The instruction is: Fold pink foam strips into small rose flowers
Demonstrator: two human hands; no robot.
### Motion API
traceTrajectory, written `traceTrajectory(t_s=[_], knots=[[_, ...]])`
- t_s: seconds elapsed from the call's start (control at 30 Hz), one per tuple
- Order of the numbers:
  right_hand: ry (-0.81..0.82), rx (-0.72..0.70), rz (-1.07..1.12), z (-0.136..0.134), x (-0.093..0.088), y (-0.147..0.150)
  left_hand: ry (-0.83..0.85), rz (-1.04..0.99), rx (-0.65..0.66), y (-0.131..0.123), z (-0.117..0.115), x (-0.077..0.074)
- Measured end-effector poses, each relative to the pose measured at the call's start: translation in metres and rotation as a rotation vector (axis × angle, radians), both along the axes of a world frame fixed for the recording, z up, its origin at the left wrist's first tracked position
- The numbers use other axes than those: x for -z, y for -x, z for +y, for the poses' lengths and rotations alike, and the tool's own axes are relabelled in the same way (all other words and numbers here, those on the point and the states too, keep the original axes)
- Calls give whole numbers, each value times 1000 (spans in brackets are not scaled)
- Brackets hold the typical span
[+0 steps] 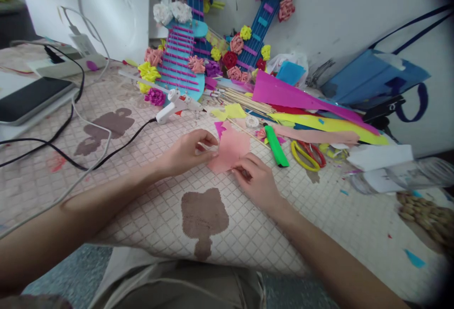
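Note:
A pink sheet of foam or paper (230,150) lies between my two hands on the patterned cloth (149,214). My left hand (186,150) pinches its left edge with closed fingers. My right hand (257,179) grips its lower right corner, fingers curled. Just beyond the sheet are a magenta scrap (219,128) and a yellow scrap (232,111).
A white glue gun (177,105) with a black cord lies ahead left. A green cutter (276,145), yellow and red scissors (307,154), wooden sticks (248,101) and coloured foam sheets (301,101) lie to the right. Blue guitar crafts with paper flowers (184,53) lean on the wall. A phone (30,98) sits far left.

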State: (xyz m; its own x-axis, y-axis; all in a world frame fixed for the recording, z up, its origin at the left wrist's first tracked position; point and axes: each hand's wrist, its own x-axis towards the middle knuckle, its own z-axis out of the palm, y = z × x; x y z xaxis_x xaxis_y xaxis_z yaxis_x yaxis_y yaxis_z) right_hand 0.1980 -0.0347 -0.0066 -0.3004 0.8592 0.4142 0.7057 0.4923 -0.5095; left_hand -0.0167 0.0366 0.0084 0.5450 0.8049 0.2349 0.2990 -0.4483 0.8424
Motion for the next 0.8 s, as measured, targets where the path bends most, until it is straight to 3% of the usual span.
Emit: traceTrajectory(t_s=[0.07, 0.13, 0.33, 0.5, 0.8], knots=[[5, 9, -15, -2, 1, 1, -236, 79, 27, 4, -6, -1], [22, 4, -13, -3, 2, 1, -367, 140, 63, 6, -14, -1], [114, -6, 12, -6, 1, 0, -491, 289, 91, 5, -30, 7], [172, -38, 17, -7, -2, -1, -509, 319, 124, 5, -29, 10], [229, -38, 14, -9, -3, -2, -365, 222, 113, 4, -29, 11]])
